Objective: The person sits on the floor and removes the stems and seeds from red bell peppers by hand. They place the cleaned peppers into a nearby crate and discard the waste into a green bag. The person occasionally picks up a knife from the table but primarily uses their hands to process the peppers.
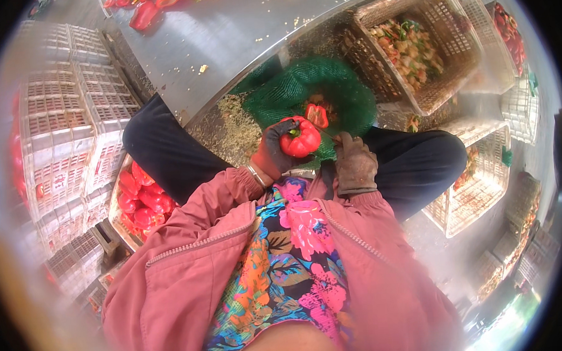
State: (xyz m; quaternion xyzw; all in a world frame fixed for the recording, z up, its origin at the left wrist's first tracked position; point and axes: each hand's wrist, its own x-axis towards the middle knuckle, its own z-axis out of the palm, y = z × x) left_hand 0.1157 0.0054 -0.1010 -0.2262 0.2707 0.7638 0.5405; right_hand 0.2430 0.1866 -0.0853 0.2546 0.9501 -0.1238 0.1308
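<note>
My left hand [277, 149], in a dark and red work glove, holds a whole red bell pepper [300, 139] with its green stem turned up. My right hand [355, 163], in a worn brown glove, is closed around a thin tool, seemingly a small knife [325, 132], whose handle the fingers hide. Just above the pepper, near the tool's tip, is a cut piece of red pepper [317, 116]; what supports it I cannot tell. Beneath and beyond both hands lies a green mesh net [277, 93], with blurred orange scraps in its middle.
A metal table [218, 41] with seeds and red pepper pieces [144, 13] stands ahead. At the right are a crate of pepper scraps [423, 94] and a white crate on its side [475, 209]. Stacked white crates [58, 133] and a crate of red peppers [145, 200] stand left.
</note>
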